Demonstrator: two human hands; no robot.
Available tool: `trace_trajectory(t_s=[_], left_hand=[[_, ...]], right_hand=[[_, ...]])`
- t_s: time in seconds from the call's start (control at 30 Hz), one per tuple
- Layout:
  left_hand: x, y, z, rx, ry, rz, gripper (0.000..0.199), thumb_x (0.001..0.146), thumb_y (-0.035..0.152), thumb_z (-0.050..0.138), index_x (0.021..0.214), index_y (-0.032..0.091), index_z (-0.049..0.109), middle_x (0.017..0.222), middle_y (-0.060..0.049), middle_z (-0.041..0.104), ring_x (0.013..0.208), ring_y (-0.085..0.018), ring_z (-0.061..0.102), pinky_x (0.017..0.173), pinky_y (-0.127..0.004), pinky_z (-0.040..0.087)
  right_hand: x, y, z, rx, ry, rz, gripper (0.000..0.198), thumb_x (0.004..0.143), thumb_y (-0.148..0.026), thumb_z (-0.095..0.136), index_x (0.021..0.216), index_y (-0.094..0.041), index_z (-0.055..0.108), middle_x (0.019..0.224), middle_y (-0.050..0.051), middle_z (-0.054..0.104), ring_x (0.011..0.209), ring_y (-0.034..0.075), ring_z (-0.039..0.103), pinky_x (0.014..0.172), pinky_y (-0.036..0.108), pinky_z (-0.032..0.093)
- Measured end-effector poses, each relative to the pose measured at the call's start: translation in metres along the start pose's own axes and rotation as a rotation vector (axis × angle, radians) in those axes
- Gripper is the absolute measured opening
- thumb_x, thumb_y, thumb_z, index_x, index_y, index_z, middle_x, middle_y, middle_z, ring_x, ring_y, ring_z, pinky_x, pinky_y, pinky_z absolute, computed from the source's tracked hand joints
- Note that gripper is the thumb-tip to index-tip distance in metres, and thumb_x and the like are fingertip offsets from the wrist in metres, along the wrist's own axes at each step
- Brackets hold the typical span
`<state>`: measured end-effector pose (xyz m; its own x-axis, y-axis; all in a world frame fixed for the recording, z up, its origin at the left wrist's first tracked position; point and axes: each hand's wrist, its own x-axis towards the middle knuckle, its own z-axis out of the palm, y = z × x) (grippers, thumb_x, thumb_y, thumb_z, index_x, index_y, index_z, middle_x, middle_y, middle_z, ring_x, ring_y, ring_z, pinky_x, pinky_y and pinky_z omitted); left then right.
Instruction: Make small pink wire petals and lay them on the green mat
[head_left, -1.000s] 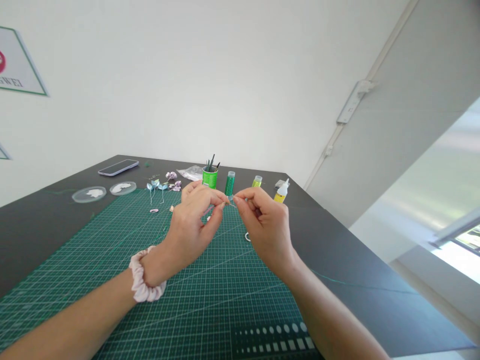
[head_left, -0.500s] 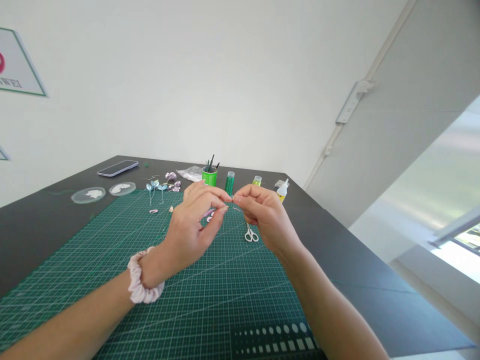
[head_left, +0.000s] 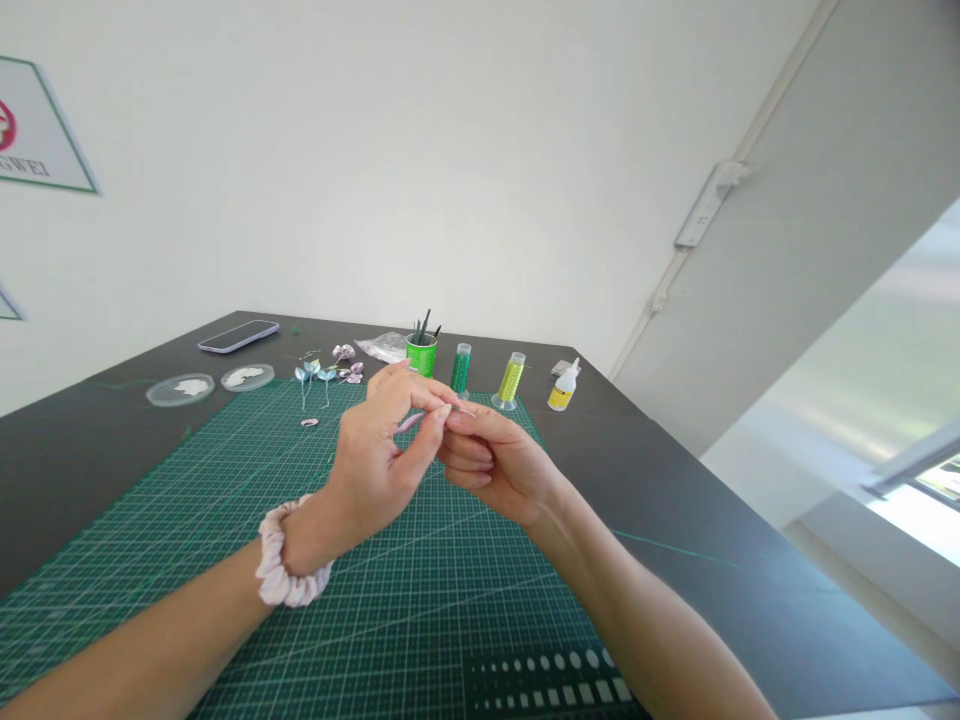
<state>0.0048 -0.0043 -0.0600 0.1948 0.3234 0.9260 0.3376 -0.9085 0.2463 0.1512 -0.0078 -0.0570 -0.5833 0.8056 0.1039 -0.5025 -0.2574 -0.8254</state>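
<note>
Over the cutting mat, my left hand (head_left: 390,430) pinches a small lilac petal (head_left: 409,422) between thumb and fingers. My right hand (head_left: 495,455) meets it fingertip to fingertip, its thumb and forefinger closed and the other fingers curled. A thin wire-like strand (head_left: 466,411) shows between the two hands at the right fingertips; its ends are hidden. Behind my left hand lie a loose lilac petal (head_left: 310,422), light blue wired flowers (head_left: 315,374) and purple flowers (head_left: 351,373).
Behind stand a green tin of tools (head_left: 421,357), a dark green spool (head_left: 460,370), a yellow-green spool (head_left: 511,382) and a glue bottle (head_left: 563,390). Two shallow dishes (head_left: 180,392) and a phone (head_left: 238,337) lie left. A stencil (head_left: 551,682) rests on the green mat (head_left: 375,610) in front.
My right hand has moved left and slightly down, closing in on my left fingertips. It now hides the scissors, while the yellow-green spool and glue bottle have come into fuller view.
</note>
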Motion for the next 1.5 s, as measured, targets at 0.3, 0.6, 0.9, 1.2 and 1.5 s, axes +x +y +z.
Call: trace_trajectory(t_s=[0.3,0.6,0.9,1.2,1.5], left_hand=[[-0.003,-0.005,0.001,0.132,0.06,-0.061,0.014,0.088,0.011,0.051,0.078,0.02,0.052,0.082,-0.001,0.069,0.082,-0.015,0.065,0.085,-0.036,0.052],[-0.002,-0.007,0.0,0.215,0.073,0.03,0.014,0.087,0.009,0.051,0.079,0.021,0.051,0.083,0.001,0.07,0.08,-0.014,0.066,0.096,-0.043,0.046],[-0.004,-0.007,0.003,0.212,0.028,0.081,0.015,0.089,0.008,0.052,0.082,0.021,0.051,0.082,0.001,0.069,0.078,-0.013,0.063,0.095,-0.041,0.045],[-0.002,-0.002,0.002,0.147,-0.061,0.087,0.015,0.089,0.009,0.049,0.083,0.023,0.051,0.081,0.002,0.07,0.075,-0.013,0.065,0.097,-0.041,0.045],[0.0,0.001,0.002,0.079,-0.066,0.042,0.013,0.089,0.012,0.051,0.081,0.022,0.054,0.084,0.0,0.07,0.08,-0.014,0.066,0.094,-0.042,0.048]], right_hand=[[-0.004,0.028,0.021,-0.36,0.307,-0.333,0.018,0.08,-0.029,0.061,0.068,-0.02,0.05,0.041,-0.01,0.043,0.037,0.005,0.026,0.036,0.018,0.02],[-0.008,0.035,0.018,-1.128,0.449,-0.734,0.018,0.086,-0.016,0.051,0.069,-0.019,0.051,0.051,-0.008,0.039,0.043,0.006,0.033,0.042,0.02,0.025],[-0.019,0.012,0.02,-1.525,0.513,-0.972,0.016,0.088,-0.011,0.053,0.074,-0.017,0.056,0.051,-0.01,0.032,0.042,0.006,0.026,0.043,0.02,0.025],[-0.016,-0.001,0.013,-1.263,0.564,-0.774,0.015,0.087,-0.019,0.055,0.073,-0.018,0.058,0.048,-0.01,0.034,0.043,0.006,0.028,0.042,0.022,0.022],[-0.014,-0.016,0.014,-0.766,0.456,-0.469,0.017,0.076,-0.027,0.063,0.064,-0.018,0.057,0.046,-0.009,0.036,0.042,0.006,0.022,0.041,0.024,0.014]])
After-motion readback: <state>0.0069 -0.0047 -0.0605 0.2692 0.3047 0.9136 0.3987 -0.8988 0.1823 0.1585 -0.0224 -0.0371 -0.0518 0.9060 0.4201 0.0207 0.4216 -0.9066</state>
